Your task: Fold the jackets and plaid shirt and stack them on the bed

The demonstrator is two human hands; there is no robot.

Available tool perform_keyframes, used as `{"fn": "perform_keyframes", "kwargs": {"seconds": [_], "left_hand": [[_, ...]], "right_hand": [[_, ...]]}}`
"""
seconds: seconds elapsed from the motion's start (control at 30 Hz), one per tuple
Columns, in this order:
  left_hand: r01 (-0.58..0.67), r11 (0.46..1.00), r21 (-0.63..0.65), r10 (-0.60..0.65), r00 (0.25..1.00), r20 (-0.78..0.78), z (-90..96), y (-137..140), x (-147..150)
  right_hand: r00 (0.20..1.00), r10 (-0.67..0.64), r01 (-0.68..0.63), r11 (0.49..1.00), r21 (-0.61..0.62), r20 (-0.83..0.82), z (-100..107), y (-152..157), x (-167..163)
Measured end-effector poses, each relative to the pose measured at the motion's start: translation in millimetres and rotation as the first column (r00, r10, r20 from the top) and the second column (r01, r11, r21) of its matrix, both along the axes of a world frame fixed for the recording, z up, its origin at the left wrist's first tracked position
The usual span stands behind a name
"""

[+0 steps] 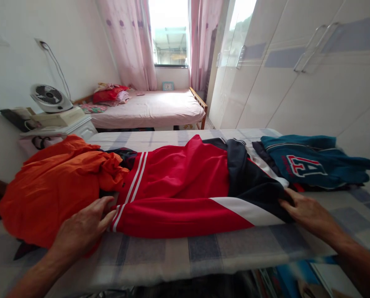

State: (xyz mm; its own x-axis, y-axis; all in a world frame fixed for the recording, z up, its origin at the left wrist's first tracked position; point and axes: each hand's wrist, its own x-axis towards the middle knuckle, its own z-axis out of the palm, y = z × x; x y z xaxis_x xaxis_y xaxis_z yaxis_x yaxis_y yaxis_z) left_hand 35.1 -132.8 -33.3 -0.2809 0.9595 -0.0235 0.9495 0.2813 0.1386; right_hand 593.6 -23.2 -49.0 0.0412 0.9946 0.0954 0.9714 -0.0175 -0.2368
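Across the sheet (234, 250), the red garment (178, 178) stretches sideways, stripes (139, 178) left

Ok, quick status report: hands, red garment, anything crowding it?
Left hand holding striped end; right hand holding dark end. Red garment spread across checked sheet. Orange garment bunched beside striped end.

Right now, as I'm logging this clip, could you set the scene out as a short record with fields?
left hand: left hand at the white-striped end of the red, white and black garment
right hand: right hand gripping the garment's black end
garment: spread across, one long section along its near side
beside left hand: orange clothing, bunched
beyond right hand: teal garment with letters
surface: checked cloth
background: pink-sheeted bed, fan, pink curtains
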Motion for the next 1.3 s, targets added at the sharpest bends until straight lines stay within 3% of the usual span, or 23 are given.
{"fn": "perform_keyframes", "kwargs": {"seconds": [0.13, 0.27, 0.37, 0.47, 0.57, 0.67, 0.83, 0.97, 1.17, 1.3], "left_hand": [[0.085, 0.991, 0.102, -0.075, 0.992, -0.104, 22.8, 32, 3], [0.224, 0.956, 0.189, -0.191, 0.965, -0.178, 34.3, 105, 7], [0.308, 0.942, 0.132, -0.281, 0.941, -0.188, 30.3, 161, 7], [0.316, 0.948, 0.046, -0.303, 0.934, -0.189, 20.5, 195, 4], [0.295, 0.955, -0.016, -0.292, 0.936, -0.198, 12.4, 203, 2], [0.270, 0.963, -0.013, -0.266, 0.936, -0.231, 12.0, 200, 4], [0.153, 0.983, 0.104, -0.121, 0.955, -0.270, 30.7, 194, -5], [0.011, 0.977, 0.214, 0.052, 0.957, -0.286, 37.3, 193, -21], [0.034, 0.999, 0.034, -0.024, 0.967, -0.254, 14.9, 201, -26], [0.001, 0.999, 0.039, 0.008, 0.974, -0.226, 15.3, 206, -24]], "right_hand": [[0.997, 0.011, 0.003, 0.984, 0.179, -0.081, 31, 25, -11], [0.969, 0.244, -0.224, 0.929, 0.296, -0.032, 63, 77, -67], [0.916, 0.399, -0.398, 0.893, 0.211, 0.040, 65, 128, -116], [0.879, 0.469, -0.475, 0.878, 0.058, 0.088, 49, 176, -149], [0.876, 0.469, -0.470, 0.883, -0.017, 0.114, 27, 208, -161], [0.889, 0.432, -0.431, 0.902, -0.038, 0.151, 13, 222, -162], [0.898, 0.392, -0.400, 0.917, 0.000, 0.200, 12, 220, -160], [0.946, 0.263, -0.284, 0.954, 0.097, 0.190, 15, 217, -157], [0.957, 0.266, -0.276, 0.957, 0.090, 0.115, 11, 224, -156], [0.951, 0.302, -0.306, 0.949, 0.081, 0.059, 14, 238, -158]]}}
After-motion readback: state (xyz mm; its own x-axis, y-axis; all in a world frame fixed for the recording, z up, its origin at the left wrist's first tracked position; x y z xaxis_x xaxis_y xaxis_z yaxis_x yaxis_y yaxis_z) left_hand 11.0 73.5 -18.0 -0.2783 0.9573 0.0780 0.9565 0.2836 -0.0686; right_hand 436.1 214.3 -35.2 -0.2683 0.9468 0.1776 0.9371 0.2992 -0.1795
